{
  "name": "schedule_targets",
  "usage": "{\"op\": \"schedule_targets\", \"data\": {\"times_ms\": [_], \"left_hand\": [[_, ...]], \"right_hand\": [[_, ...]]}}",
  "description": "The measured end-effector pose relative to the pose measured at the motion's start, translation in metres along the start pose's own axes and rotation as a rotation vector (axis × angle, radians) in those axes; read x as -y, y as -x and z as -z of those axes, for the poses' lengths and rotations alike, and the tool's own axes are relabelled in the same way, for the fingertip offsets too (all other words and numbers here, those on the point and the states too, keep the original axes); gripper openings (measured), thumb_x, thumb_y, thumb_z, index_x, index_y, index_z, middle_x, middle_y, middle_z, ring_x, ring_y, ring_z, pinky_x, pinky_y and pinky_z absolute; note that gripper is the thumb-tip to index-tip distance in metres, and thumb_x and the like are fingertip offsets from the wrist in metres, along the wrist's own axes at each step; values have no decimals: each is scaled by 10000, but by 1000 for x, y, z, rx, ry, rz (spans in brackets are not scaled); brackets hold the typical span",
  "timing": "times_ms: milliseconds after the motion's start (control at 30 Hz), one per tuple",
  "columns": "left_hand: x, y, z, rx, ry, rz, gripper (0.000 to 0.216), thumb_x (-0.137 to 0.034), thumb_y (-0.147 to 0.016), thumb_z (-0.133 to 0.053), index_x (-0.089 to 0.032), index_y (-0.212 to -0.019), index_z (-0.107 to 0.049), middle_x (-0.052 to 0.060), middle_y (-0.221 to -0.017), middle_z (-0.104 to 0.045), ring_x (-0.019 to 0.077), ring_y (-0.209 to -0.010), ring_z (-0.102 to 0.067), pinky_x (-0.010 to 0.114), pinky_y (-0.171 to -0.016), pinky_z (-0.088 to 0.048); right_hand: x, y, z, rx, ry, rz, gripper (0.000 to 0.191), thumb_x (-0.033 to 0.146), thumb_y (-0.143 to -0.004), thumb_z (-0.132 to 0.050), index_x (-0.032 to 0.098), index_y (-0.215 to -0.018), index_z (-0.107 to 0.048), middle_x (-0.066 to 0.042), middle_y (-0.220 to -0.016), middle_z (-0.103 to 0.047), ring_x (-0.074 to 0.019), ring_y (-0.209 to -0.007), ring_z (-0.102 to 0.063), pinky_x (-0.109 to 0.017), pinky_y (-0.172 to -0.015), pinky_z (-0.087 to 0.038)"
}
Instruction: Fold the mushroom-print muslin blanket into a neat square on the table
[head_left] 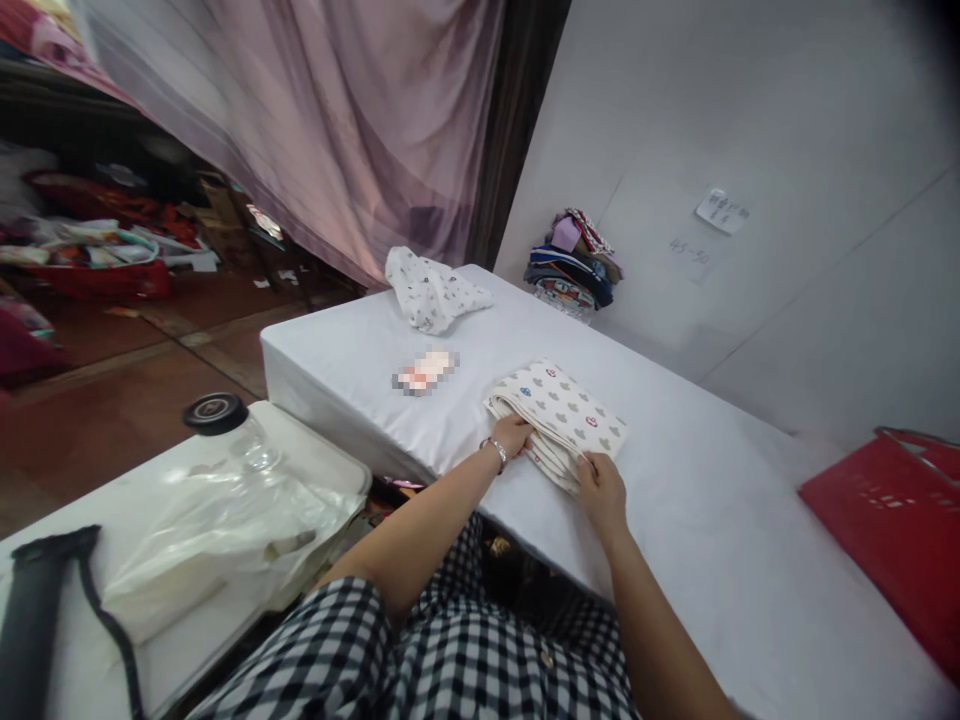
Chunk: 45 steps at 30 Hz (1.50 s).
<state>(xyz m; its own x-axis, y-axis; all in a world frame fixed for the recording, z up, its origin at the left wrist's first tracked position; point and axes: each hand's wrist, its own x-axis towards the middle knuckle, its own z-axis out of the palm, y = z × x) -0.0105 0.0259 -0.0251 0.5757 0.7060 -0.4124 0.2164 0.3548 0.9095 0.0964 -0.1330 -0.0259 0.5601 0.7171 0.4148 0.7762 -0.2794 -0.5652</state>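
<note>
A folded white cloth (566, 405) with grey, red and blue printed motifs lies on the white-covered table (697, 500). My left hand (511, 437), a bracelet at its wrist, reaches into the near left side of the folds, its fingertips partly hidden between the layers. At the near right corner, my right hand (602, 487) pinches the cloth's edge between thumb and fingers. Farther back on the same table, a crumpled white cloth (435, 290) with small dark prints sits near the far end. A blurred-out flat object (426, 372) lies between that cloth and my left hand.
At left, a side table (67, 660) holds a clear plastic bag (217, 540), a black-lidded jar (217, 412) and a black strap-like item (37, 600). A red bag (892, 530) rests at right. Folded clothes (570, 262) stack by the wall; a pink curtain (375, 120) hangs behind.
</note>
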Motion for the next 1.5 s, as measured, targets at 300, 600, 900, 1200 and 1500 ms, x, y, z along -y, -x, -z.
{"op": "schedule_targets", "data": {"times_ms": [300,600,900,1200,1500], "left_hand": [[-6,-4,-2,-29,39,32,109,-223,-742,-545,-161,-776,-629,-67,-380,-384,66,-325,-305,199,-381,-235],[-3,9,-7,77,-14,5,97,-181,-687,-579,-145,-741,-652,-50,-368,-429,76,-332,-321,211,-381,-228],[-7,8,-12,45,64,-14,111,-240,-748,-536,-158,-763,-609,-74,-358,-380,52,-297,-272,197,-348,-193],[-7,19,-24,198,47,88,197,-250,-723,-588,-148,-580,-498,-48,-411,-450,40,-314,-314,172,-341,-199],[-1,25,-28,149,-29,46,268,-171,-741,-522,-158,-493,-421,-55,-366,-412,50,-300,-317,185,-334,-211]], "right_hand": [[3,0,1,7,19,-16,249,385,-849,-406,193,-839,-564,-50,-847,-585,-181,-818,-511,-312,-733,-398],[5,1,0,2,58,37,225,348,-856,-395,191,-848,-556,-54,-861,-579,-188,-849,-503,-324,-761,-395],[6,2,1,7,78,75,212,330,-860,-396,188,-859,-554,-48,-848,-572,-180,-835,-495,-317,-761,-394],[7,1,1,19,106,70,225,322,-858,-392,178,-844,-563,-52,-846,-577,-177,-826,-495,-304,-743,-386],[8,3,1,4,131,121,229,297,-874,-382,173,-864,-574,-55,-854,-574,-169,-836,-489,-295,-759,-389]]}}
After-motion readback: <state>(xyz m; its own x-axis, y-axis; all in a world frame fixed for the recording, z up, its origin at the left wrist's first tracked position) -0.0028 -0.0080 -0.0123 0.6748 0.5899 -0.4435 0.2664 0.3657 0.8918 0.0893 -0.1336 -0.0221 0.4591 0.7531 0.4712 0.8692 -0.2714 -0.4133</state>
